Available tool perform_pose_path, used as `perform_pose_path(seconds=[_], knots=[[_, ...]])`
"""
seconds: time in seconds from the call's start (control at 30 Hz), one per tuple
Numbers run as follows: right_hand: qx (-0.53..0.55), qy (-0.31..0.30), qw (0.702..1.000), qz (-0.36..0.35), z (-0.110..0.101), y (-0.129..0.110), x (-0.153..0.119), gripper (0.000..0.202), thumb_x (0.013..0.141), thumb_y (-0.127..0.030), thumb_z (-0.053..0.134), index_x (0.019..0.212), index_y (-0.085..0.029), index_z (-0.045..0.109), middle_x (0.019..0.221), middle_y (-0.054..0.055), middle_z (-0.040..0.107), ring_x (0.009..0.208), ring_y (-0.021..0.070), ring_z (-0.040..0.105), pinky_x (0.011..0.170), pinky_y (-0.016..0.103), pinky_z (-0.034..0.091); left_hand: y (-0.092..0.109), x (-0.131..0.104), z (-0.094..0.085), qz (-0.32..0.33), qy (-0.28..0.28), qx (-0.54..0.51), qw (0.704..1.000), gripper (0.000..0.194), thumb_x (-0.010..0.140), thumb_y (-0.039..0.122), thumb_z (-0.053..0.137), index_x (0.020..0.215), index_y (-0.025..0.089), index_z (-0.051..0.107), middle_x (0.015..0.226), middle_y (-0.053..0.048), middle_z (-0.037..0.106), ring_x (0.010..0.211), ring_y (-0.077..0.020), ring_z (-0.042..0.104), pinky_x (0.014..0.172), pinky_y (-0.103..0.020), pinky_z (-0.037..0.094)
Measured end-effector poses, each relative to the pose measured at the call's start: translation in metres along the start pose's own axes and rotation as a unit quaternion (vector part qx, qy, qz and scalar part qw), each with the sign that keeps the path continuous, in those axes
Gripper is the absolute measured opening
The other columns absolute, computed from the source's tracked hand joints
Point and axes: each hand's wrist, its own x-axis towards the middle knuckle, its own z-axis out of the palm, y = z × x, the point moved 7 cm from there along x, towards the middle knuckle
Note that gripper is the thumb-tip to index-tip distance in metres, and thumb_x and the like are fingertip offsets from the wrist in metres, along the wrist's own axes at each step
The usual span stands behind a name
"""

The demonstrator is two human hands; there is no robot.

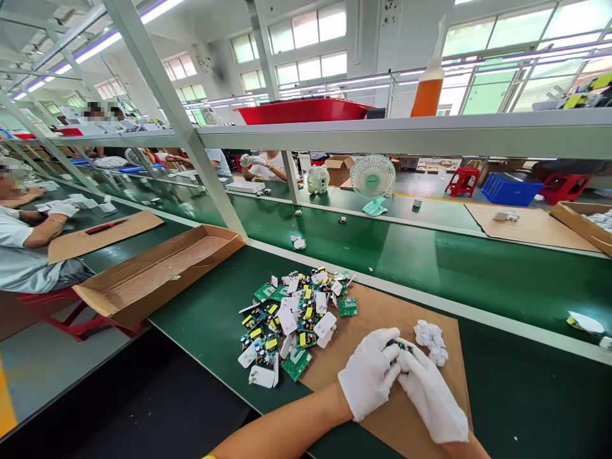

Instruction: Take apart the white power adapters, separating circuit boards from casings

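Observation:
Both my hands wear white gloves and meet over a brown cardboard sheet (382,312). My left hand (370,373) and my right hand (430,392) have their fingers closed round a small circuit board (400,345), which they mostly cover. Just beyond my right hand lies a small heap of white pieces (431,341). To the left of my hands is a loose pile of circuit boards (306,309) with yellow and black components, mixed with white plug covers (326,325).
An open cardboard box (162,271) lies at the left table edge. Beyond a pale rail, a green belt (335,248) carries small parts. A light green fan (373,178) stands behind it. A shelf (382,137) crosses above. A gloved person (29,236) sits far left.

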Motion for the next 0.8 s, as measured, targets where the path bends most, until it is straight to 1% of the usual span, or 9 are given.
perform_pose_path(seconds=[0.07, 0.2, 0.3, 0.4, 0.53, 0.6, 0.7, 0.73, 0.8], knots=[[0.001, -0.015, 0.999, 0.033, 0.006, 0.004, 0.0, 0.027, 0.089, -0.037, 0.057, 0.109, -0.02, 0.062, 0.112, 0.006, 0.066, 0.096, 0.0193, 0.064, 0.084, 0.039, 0.053, -0.006, 0.0, 0.001, -0.015, 0.024, -0.053, 0.998, 0.021, 0.084, 0.026, 0.054, 0.104, 0.02, 0.059, 0.135, -0.012, 0.049, 0.123, -0.0265, 0.048, 0.104, -0.043, 0.039], [0.014, -0.027, 0.997, 0.072, 0.009, 0.005, 0.003, 0.032, 0.082, -0.037, 0.066, 0.108, -0.018, 0.065, 0.107, 0.007, 0.069, 0.093, 0.0205, 0.066, 0.083, 0.039, 0.053, -0.018, 0.0, 0.004, -0.05, 0.071, -0.167, 0.982, 0.047, 0.076, 0.026, 0.064, 0.118, 0.019, 0.045, 0.132, -0.014, 0.048, 0.116, -0.025, 0.052, 0.1, -0.041, 0.043], [0.039, -0.034, 0.995, 0.083, 0.008, 0.002, 0.002, 0.041, 0.077, -0.044, 0.068, 0.11, -0.02, 0.066, 0.102, 0.008, 0.072, 0.092, 0.0242, 0.067, 0.084, 0.041, 0.054, -0.021, 0.002, 0.007, -0.057, 0.064, -0.205, 0.975, 0.044, 0.075, 0.024, 0.066, 0.115, 0.019, 0.046, 0.129, -0.013, 0.049, 0.116, -0.0248, 0.052, 0.101, -0.041, 0.041], [0.063, -0.047, 0.993, 0.087, 0.009, -0.002, 0.0, 0.046, 0.081, -0.053, 0.059, 0.112, -0.02, 0.066, 0.099, 0.009, 0.072, 0.095, 0.0271, 0.067, 0.084, 0.043, 0.053, -0.024, 0.003, 0.007, -0.081, 0.059, -0.253, 0.962, 0.039, 0.076, 0.025, 0.066, 0.111, 0.019, 0.048, 0.124, -0.012, 0.052, 0.114, -0.0246, 0.053, 0.101, -0.042, 0.041], [0.07, -0.06, 0.992, 0.087, 0.011, 0.0, -0.003, 0.041, 0.088, -0.049, 0.053, 0.116, -0.02, 0.061, 0.111, 0.01, 0.067, 0.098, 0.0221, 0.065, 0.087, 0.044, 0.052, -0.021, 0.003, 0.011, -0.119, 0.024, -0.361, 0.925, 0.05, 0.074, 0.027, 0.069, 0.117, 0.019, 0.044, 0.122, -0.011, 0.054, 0.112, -0.0237, 0.053, 0.099, -0.04, 0.041], [0.065, -0.067, 0.992, 0.081, 0.012, 0.001, -0.003, 0.036, 0.09, -0.046, 0.052, 0.114, -0.021, 0.061, 0.117, 0.008, 0.064, 0.1, 0.0203, 0.063, 0.089, 0.043, 0.051, -0.022, 0.004, 0.01, -0.153, 0.025, -0.391, 0.907, 0.049, 0.073, 0.029, 0.069, 0.115, 0.019, 0.045, 0.115, -0.009, 0.058, 0.103, -0.0209, 0.057, 0.092, -0.037, 0.044], [0.055, -0.078, 0.993, 0.07, 0.014, 0.001, -0.002, 0.036, 0.09, -0.046, 0.052, 0.114, -0.021, 0.061, 0.118, 0.008, 0.064, 0.102, 0.0204, 0.062, 0.09, 0.043, 0.05, -0.024, 0.005, 0.011, -0.207, 0.018, -0.426, 0.881, 0.045, 0.068, 0.03, 0.074, 0.105, 0.019, 0.05, 0.092, -0.003, 0.062, 0.072, -0.0136, 0.058, 0.068, -0.029, 0.047], [0.053, -0.082, 0.993, 0.067, 0.015, 0.001, -0.002, 0.037, 0.09, -0.047, 0.051, 0.115, -0.02, 0.06, 0.117, 0.008, 0.064, 0.101, 0.0208, 0.063, 0.089, 0.043, 0.05, -0.025, 0.005, 0.012, -0.218, 0.009, -0.444, 0.869, 0.044, 0.067, 0.03, 0.075, 0.102, 0.019, 0.051, 0.088, -0.002, 0.062, 0.067, -0.0119, 0.056, 0.062, -0.026, 0.045], [0.045, -0.09, 0.993, 0.058, 0.017, 0.001, -0.003, 0.04, 0.091, -0.048, 0.049, 0.117, -0.02, 0.06, 0.114, 0.01, 0.066, 0.099, 0.0213, 0.064, 0.087, 0.043, 0.051, -0.025, 0.007, 0.012, -0.222, -0.003, -0.469, 0.855, 0.042, 0.064, 0.029, 0.076, 0.098, 0.017, 0.054, 0.088, -0.003, 0.062, 0.068, -0.0113, 0.055, 0.06, -0.024, 0.043]])
